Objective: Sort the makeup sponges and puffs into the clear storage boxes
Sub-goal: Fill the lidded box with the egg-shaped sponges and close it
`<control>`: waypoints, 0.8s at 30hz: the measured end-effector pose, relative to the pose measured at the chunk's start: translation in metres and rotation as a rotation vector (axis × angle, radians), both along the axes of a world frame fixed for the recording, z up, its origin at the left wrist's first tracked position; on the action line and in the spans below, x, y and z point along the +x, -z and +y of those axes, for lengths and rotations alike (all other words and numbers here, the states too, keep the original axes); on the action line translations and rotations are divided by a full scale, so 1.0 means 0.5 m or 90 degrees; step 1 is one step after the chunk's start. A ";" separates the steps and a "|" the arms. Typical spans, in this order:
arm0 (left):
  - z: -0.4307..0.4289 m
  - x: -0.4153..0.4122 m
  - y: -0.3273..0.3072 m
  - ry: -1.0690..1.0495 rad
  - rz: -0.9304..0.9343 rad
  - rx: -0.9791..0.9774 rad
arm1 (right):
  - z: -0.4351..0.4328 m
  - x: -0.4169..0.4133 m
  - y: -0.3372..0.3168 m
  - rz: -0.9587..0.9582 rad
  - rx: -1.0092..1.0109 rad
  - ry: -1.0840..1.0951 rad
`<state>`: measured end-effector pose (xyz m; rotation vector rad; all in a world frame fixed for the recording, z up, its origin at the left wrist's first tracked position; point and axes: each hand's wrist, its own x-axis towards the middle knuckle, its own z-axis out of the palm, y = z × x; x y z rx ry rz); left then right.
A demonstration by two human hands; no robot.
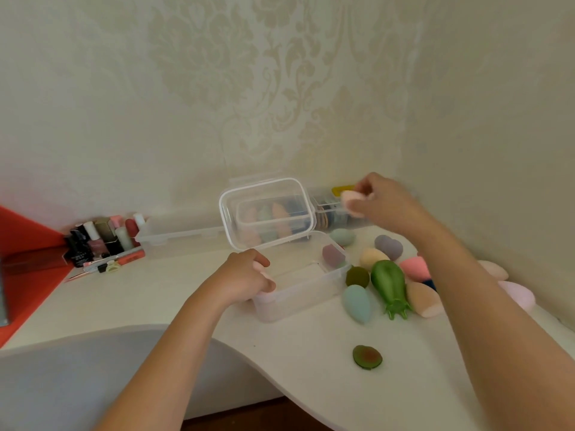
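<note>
The left hand (249, 275) curled over the near rim of the open clear box (298, 298), loose sponges (356, 301) lay right of it, and beyond them the right hand (384, 205) pinched a pale pink sponge (351, 197); the label on a black bottle (77, 255), far left, was unreadable.
</note>
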<state>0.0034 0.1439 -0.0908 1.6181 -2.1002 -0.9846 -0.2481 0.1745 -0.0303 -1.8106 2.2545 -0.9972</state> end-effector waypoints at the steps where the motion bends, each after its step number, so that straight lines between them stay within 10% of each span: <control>1: 0.000 0.000 0.000 0.000 0.002 0.004 | 0.003 0.031 0.002 -0.119 0.012 -0.094; 3: 0.001 0.000 0.000 -0.001 0.010 0.012 | 0.010 0.080 0.016 -0.272 0.078 -0.238; 9: 0.000 0.001 -0.006 0.031 0.003 0.011 | 0.003 0.166 0.060 -0.213 0.201 -0.481; 24: -0.018 -0.008 -0.029 0.028 -0.087 -0.021 | 0.004 0.204 0.088 -0.053 0.230 -0.470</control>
